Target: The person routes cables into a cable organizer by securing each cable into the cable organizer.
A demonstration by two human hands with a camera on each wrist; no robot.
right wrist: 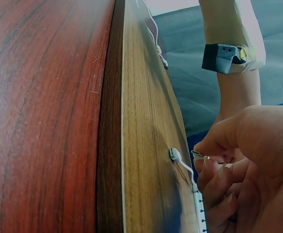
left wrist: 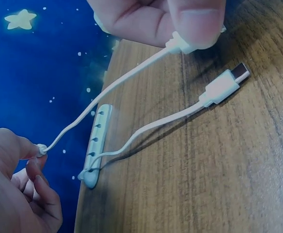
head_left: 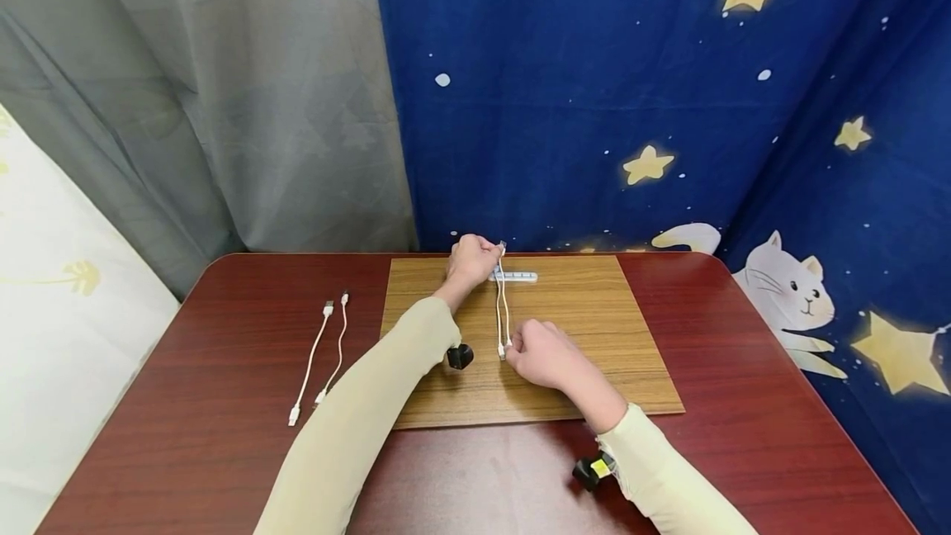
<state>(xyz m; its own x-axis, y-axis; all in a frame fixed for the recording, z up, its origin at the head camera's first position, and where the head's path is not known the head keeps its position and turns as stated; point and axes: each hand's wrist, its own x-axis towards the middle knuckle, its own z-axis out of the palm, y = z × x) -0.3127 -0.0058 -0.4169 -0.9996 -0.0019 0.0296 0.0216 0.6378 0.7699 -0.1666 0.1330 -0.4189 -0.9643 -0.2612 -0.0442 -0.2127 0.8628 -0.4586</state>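
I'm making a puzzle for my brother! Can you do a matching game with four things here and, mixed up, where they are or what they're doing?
Things:
1. Left hand
2. Slotted strip
3. Two loose cables
4. Right hand

Places and doings:
A. On the dark red table, left of the wooden board
B. Pinching the held cable at its end nearer the person
C. Pinching that cable at its end nearer the blue curtain
D. On the far part of the board

Pairs: 1-C, 2-D, 3-A, 4-B
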